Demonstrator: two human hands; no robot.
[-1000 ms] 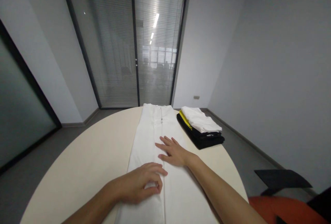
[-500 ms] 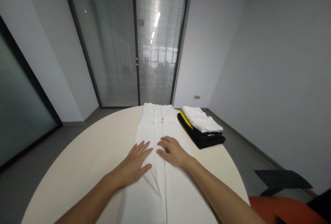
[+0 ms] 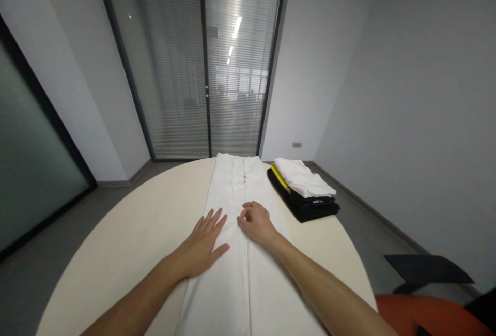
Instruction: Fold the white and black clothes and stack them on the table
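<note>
White trousers [image 3: 225,294] lie lengthwise on the round table, waistband at the far edge, with a seam line running down the middle toward me. My left hand [image 3: 203,245] rests flat on their left side, fingers spread and thumb pointing right. Just right of it, my right hand [image 3: 256,221] sits on the cloth beside the middle line. Its fingers are curled in toward the thumb, pinching at the fabric; the exact bit between the fingertips is too small to make out.
A stack of folded clothes [image 3: 306,194], white on top with yellow and black below, stands at the right of the cream round table [image 3: 127,243]. An orange and black chair [image 3: 422,312] is at the lower right. Behind are glass panels with blinds [image 3: 174,67].
My right hand has gone from fingers loosely extended on the cloth to curled together. The left hand stays nearly in place, and creases beside it have smoothed.
</note>
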